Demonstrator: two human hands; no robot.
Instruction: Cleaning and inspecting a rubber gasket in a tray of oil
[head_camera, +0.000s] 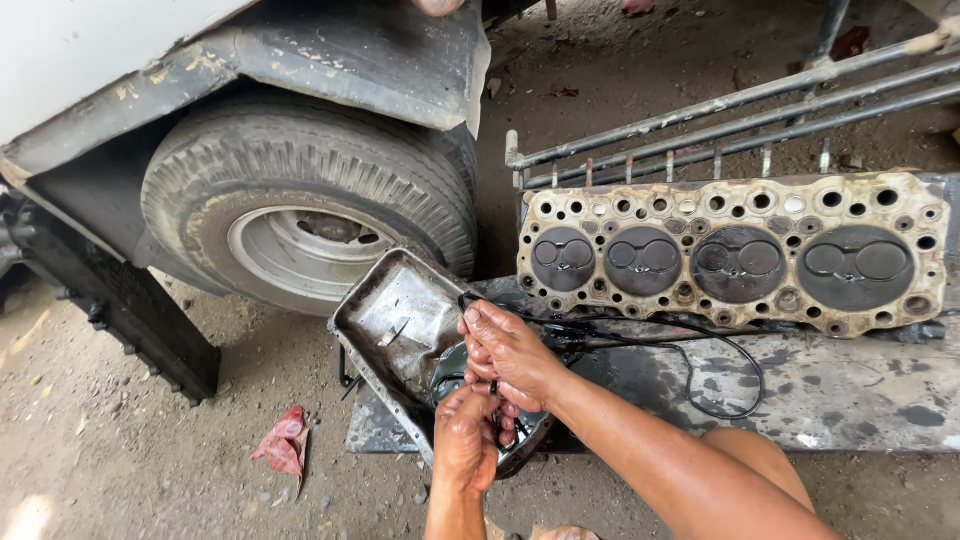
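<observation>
Both hands meet over a greasy metal pan (395, 320) that lies tilted at the left end of a stained steel plate (850, 395) on the dirt ground. The right hand (508, 350) is curled, its fingers pinched around a thin black cable (700, 345) at the pan's inner edge. The left hand (466, 440) comes up from below with its fingers closed on a small dark part just beneath the right hand; what that part is cannot be made out, since the hands cover it. The two hands touch or nearly touch.

The cable runs from the right hand to the right across the plate, loops down and curls back. Behind it on the plate rests a cylinder head (735, 255), face up, crusted with pale gasket residue, its four round chambers in a row and ringed by bolt holes. A metal rack (720, 125) of thin bars lies on the ground behind the head.

To the left stands a vehicle wheel (300, 215) with a worn tyre under a dark fender (350, 50), just beside the pan. A red rag (283, 445) lies on the ground near the pan's lower left corner.
</observation>
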